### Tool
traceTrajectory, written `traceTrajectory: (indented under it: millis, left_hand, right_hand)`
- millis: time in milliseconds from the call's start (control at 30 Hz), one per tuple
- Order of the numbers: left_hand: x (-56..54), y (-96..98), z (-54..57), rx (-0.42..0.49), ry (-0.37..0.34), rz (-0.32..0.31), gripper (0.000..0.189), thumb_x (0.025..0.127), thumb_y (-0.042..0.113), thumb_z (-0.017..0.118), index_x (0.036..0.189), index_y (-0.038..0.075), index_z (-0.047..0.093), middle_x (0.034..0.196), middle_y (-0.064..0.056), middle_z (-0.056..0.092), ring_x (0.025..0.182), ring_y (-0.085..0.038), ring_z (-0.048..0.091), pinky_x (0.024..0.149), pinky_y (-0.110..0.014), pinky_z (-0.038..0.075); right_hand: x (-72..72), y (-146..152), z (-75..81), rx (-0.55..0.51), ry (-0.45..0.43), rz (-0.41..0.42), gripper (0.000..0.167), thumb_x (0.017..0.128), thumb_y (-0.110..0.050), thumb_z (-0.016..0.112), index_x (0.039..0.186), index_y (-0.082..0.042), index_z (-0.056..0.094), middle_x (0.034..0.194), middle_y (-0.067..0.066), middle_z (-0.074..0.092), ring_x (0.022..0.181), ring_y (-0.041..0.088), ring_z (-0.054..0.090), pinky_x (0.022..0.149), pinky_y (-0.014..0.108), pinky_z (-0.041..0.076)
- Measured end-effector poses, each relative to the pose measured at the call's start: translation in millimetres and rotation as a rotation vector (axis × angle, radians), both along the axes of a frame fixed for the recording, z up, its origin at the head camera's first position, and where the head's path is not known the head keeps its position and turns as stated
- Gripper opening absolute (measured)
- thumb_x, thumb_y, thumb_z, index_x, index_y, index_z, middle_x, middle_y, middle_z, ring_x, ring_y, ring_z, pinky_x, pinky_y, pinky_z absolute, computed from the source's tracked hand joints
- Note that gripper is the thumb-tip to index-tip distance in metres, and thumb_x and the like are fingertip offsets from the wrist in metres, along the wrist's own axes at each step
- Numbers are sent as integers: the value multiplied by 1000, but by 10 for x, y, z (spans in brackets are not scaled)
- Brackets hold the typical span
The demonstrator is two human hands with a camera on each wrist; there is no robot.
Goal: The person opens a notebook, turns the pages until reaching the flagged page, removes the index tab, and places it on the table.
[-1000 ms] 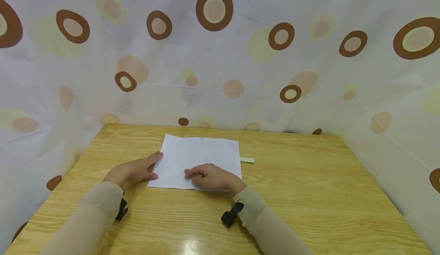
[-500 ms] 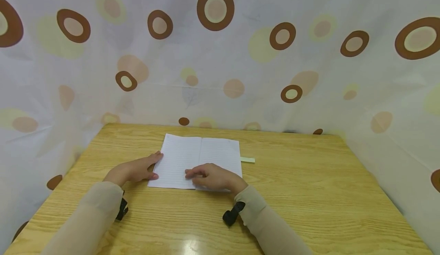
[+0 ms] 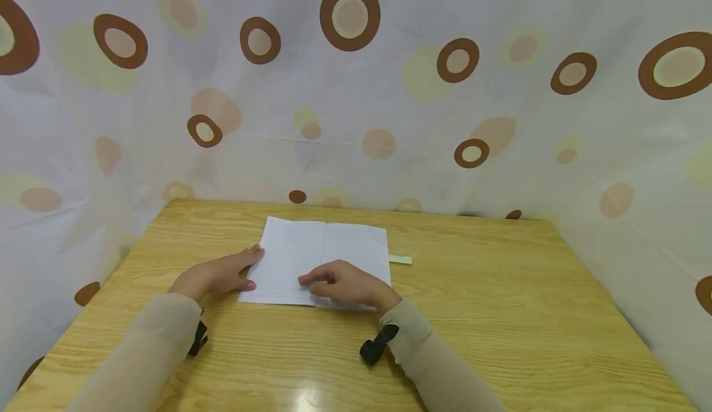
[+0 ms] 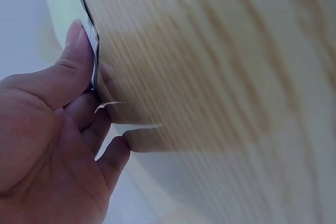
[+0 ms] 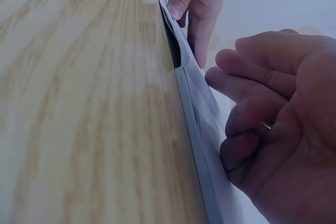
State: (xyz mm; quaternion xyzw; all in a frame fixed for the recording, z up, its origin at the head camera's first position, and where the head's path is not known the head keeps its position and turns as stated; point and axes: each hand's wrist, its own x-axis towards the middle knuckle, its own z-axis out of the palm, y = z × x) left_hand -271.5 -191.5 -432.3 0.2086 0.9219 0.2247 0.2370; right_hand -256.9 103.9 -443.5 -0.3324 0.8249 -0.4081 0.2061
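Note:
An open notebook [image 3: 289, 264] with blank lined pages lies on the wooden table in the head view. My left hand [image 3: 219, 274] rests at its left edge, thumb on the lower corner of the page and fingers spread farther up. In the left wrist view the left thumb [image 4: 79, 59] lies along the notebook's edge. Over the lower middle of the pages is my right hand [image 3: 347, 284], fingers bent loosely and holding nothing. The right wrist view has its lower fingers against the page [image 5: 202, 124]. Below the notebook's left side a dark gap shows there.
A pale green strip [image 3: 400, 259] sticks out from the notebook's right edge. The wooden table [image 3: 489, 313] spreads out to both sides and toward me. Behind it hangs a white curtain [image 3: 389, 103] patterned with brown rings. Black straps [image 3: 378, 345] sit on both wrists.
The right hand's knuckles have risen very slightly over the page. My left hand and the notebook stay where they were.

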Motion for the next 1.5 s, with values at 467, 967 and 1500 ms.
traceTrajectory:
  millis: [467, 967, 1500]
  left_hand:
    - [26, 24, -3, 2, 23, 11, 82, 94, 21, 64, 156, -1, 16, 161, -25, 7, 147, -43, 7, 116, -57, 11]
    - [61, 44, 16, -21, 49, 50, 81, 92, 20, 67, 156, 3, 20, 161, -22, 12, 147, -42, 11, 116, -56, 13]
    - [50, 23, 13, -34, 81, 33, 79, 92, 19, 67, 156, 1, 23, 161, -22, 14, 147, -41, 13, 116, -55, 15]
  right_hand:
    - [-86, 125, 32, -68, 57, -161, 25, 99, -19, 62, 121, -14, 71, 108, -4, 69, 65, 16, 61, 59, 26, 48]
    - [-186, 313, 108, -75, 151, -263, 26, 96, -15, 65, 120, -5, 70, 95, 1, 66, 69, 15, 61, 61, 29, 49]
    - [-260, 455, 121, -76, 143, -353, 25, 94, -14, 68, 118, -6, 71, 98, 3, 67, 76, 18, 60, 66, 30, 49]
